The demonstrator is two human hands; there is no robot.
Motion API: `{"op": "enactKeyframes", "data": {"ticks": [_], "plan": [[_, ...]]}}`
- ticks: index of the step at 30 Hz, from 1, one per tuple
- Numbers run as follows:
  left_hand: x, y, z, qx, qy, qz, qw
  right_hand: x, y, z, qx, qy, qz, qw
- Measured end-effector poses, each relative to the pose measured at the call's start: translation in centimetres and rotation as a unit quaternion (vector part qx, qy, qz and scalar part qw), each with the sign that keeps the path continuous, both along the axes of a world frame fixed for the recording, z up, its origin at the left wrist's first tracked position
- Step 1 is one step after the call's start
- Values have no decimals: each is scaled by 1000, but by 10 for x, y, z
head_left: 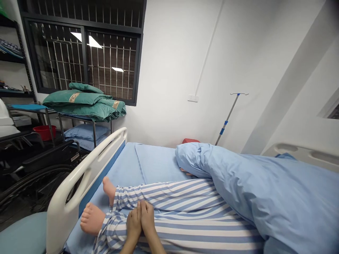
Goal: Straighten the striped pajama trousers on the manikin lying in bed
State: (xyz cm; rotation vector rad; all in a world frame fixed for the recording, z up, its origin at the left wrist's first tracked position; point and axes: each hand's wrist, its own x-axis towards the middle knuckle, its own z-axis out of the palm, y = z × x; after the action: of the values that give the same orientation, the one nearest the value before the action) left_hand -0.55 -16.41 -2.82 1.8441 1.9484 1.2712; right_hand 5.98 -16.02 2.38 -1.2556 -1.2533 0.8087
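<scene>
My left hand and my right hand are held side by side, thumbs touching, fingers curled inward. No object shows in either one. Both are over the lower legs of a figure in blue-and-white striped trousers; whether they touch the cloth I cannot tell. Its bare, smooth, doll-like feet point toward the footboard. A light blue quilt is bunched over the upper body, and part of a hand peeks out beneath its edge.
Beyond the footboard stands a wheelchair. Folded green bedding lies on a metal rack, with blue pillows below. A red basin is at left. An IV pole rises behind the bed; the headboard is at right.
</scene>
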Motion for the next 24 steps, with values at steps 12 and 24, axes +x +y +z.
{"op": "enactKeyframes", "data": {"ticks": [12, 24], "plan": [[-2, 2, 28, -101, -120, -34, 987, 3, -3, -9, 2, 41, -15, 999], [5, 10, 51, -108, -307, -39, 945, 9, 0, -9, -20, 179, 38, 983]]}}
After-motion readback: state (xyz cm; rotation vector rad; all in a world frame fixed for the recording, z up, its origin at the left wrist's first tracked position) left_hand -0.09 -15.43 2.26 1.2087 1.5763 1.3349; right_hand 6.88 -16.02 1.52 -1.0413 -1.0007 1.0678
